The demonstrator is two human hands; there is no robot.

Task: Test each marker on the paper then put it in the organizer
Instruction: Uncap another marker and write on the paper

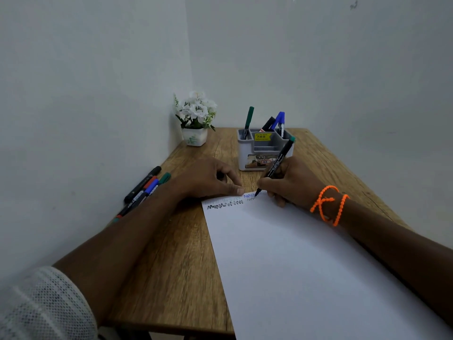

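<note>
From the head view, I am in the middle of the task. In the grey organizer (266,149) at the far side of the counter (171,253) some markers already stand: one green marker (248,122) in the left compartment, and a blue marker (280,121) with a dark one beside it in the back right part. I judge these as tested. On the counter to my left a group of waiting markers (144,190) lies close together — black, red, blue and green caps show, the exact count I cannot tell. So more than half of the work is probably left.

My right hand (291,185) grips the marker in use (277,165) like for writing, its tip touching the paper (306,266) near the top edge. My left hand (210,180) rests beside the paper's top edge with the fingertips pressing there; the thumb and first finger seem to pinch a small dark thing, maybe the cap, but I cannot tell for sure.

This marker has a black body with white print and a green end pointing to the organizer. On the paper there is a thick black zigzag, a short blue one, and a thin one just at the tip.
</note>
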